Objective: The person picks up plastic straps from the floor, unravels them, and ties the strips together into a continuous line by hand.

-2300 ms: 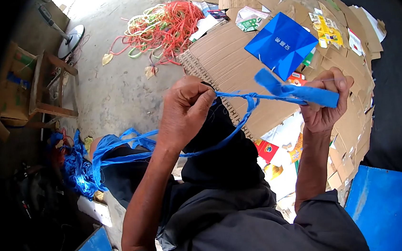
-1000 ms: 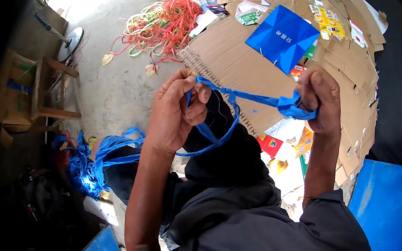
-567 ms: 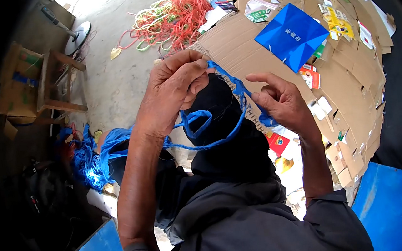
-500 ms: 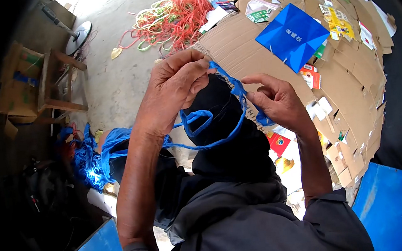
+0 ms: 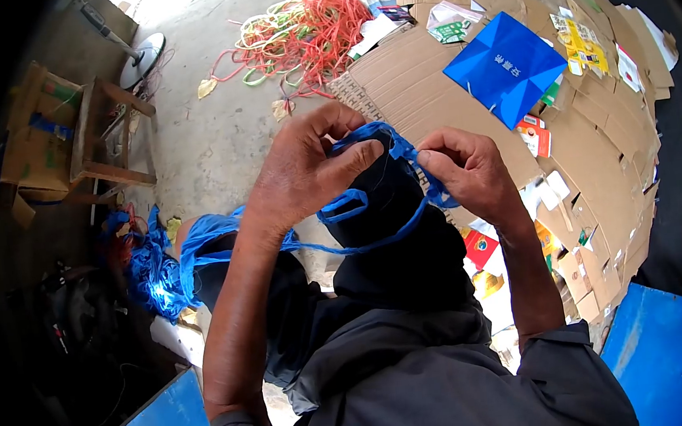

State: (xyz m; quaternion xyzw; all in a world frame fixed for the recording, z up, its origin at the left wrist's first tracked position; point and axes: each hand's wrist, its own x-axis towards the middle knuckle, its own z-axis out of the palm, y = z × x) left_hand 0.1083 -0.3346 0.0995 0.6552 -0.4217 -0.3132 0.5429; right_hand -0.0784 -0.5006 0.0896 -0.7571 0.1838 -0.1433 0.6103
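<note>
A twisted blue strip loops across the dark trouser legs between my hands. My left hand has its fingers curled at the upper end of the loop, with the thumb away from the index finger; the strip passes into the gap between them. To its right, my right hand pinches a knotted, bunched part of the strip between thumb and forefinger. A wider bundle of blue strips lies over the left knee, beside a tangled blue heap. The ends of the left fingers are partly hidden.
Red and pale green strips lie heaped on the concrete floor ahead. Flattened cardboard spreads to the right, with a blue paper bag and scraps on it. A wooden stool stands left, near a round-based stand. Blue panels flank me.
My left hand has lowered slightly and its thumb has parted from the index finger. The right hand has closed its pinch on the strip. The loop between them has drawn flatter.
</note>
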